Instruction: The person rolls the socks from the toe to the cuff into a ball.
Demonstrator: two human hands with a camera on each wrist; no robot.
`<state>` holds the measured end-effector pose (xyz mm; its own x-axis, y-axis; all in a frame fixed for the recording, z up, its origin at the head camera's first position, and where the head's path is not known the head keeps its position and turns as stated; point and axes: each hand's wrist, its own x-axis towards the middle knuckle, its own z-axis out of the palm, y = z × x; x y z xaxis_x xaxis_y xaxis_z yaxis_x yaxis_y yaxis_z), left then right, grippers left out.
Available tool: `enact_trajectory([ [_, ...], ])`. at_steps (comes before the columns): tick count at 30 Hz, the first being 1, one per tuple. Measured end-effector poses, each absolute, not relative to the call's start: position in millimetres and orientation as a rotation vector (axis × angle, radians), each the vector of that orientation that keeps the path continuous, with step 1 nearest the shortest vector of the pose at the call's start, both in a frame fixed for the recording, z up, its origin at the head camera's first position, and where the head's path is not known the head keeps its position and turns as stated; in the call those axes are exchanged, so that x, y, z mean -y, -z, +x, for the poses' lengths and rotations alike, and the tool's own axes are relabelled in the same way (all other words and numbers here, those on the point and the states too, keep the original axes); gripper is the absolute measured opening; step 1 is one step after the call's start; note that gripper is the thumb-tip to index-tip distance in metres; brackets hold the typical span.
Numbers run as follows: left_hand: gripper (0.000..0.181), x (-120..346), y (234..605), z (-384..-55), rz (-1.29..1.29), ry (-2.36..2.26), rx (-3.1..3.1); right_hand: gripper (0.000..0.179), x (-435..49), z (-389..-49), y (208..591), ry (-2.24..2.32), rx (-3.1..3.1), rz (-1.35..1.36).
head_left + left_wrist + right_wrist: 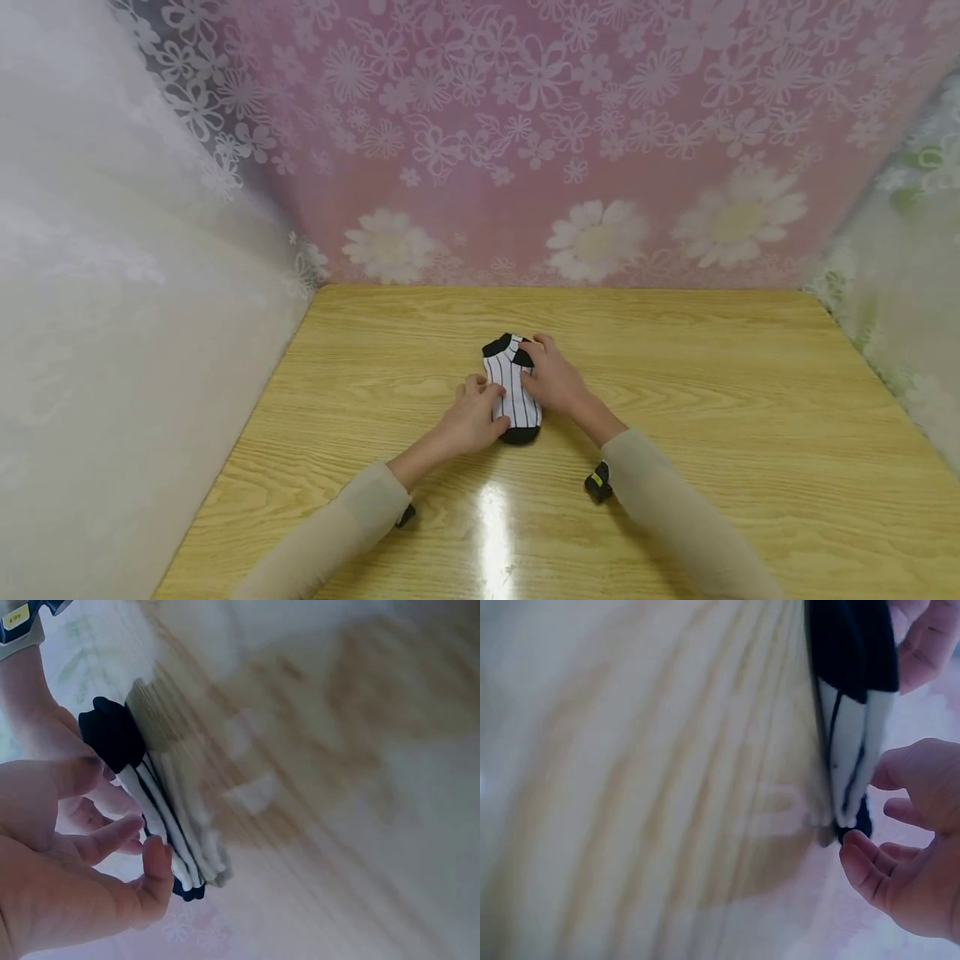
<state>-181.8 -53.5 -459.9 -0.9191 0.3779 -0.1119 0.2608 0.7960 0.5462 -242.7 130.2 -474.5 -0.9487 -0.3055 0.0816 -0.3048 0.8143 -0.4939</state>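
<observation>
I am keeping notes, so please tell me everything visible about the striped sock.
The striped sock is white with thin dark lengthwise lines and black toe, heel and cuff, apparently soft knit. It lies on the wood-grain table, toe at the near end. The left hand and right hand seem to touch its edges.

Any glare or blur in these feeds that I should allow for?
Head: a bright glare streak on the table, below the striped sock but clear of it; left wrist: hazy, table grain badly blurred, sock clearer; right wrist: table grain soft and washed out, sock stripes still readable.
</observation>
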Motion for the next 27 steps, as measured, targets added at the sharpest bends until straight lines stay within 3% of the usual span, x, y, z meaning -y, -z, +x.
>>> enact_trajectory([
  [8,0.023,61.5,452.9,-174.3,0.918,-0.685,-2.868,0.026,-143.1,-211.2,459.3,0.852,-3.016,-0.725],
  [14,0.019,64.1,455.6,-176.6,1.150,-0.560,-2.737,0.003,-155.1,-183.1,454.6,0.852,-2.864,-1.148],
  [19,0.006,63.9,459.6,-182.4,1.179,-0.608,-2.693,0.006,-155.2,-176.3,457.7,0.733,-2.794,-1.291],
  [27,0.009,56.3,462.9,-187.5,1.238,-0.487,-2.795,0.015,-151.2,-178.3,461.8,0.576,-2.827,-1.207],
])
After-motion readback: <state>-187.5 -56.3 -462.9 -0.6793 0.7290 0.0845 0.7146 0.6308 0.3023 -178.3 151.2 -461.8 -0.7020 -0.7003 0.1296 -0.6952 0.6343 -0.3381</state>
